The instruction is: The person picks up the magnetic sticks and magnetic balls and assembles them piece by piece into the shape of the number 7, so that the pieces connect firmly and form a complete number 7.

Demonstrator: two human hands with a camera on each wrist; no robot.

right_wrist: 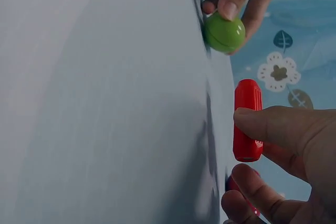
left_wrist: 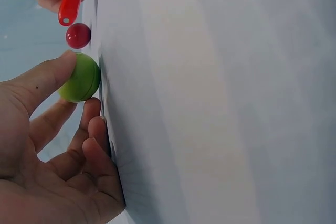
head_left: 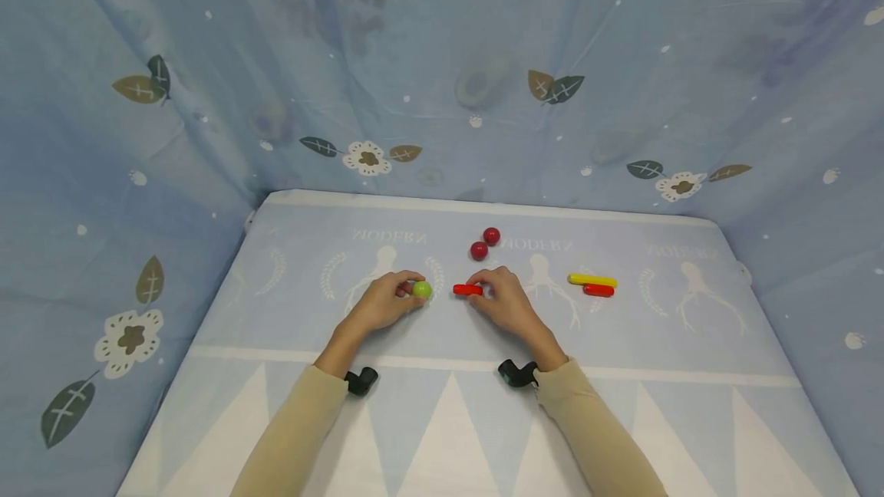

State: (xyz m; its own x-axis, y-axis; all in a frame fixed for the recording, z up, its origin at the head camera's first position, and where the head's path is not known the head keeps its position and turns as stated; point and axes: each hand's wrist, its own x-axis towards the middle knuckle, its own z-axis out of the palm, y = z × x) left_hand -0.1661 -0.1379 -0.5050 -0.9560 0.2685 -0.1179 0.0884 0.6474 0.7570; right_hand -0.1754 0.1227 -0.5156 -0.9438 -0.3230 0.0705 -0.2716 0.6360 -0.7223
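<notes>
My left hand pinches a small green ball between thumb and fingers, low at the table surface. In the left wrist view the green ball shows a seam line. To its right, my right hand holds a short red stick by thumb and fingers. The right wrist view shows this red stick raised off the cloth, apart from the green ball. Two dark red balls lie just beyond my right hand.
On the right of the table, a yellow stick lies beside another red stick. A patterned blue curtain stands behind the table and along both sides. Black devices are strapped at both wrists.
</notes>
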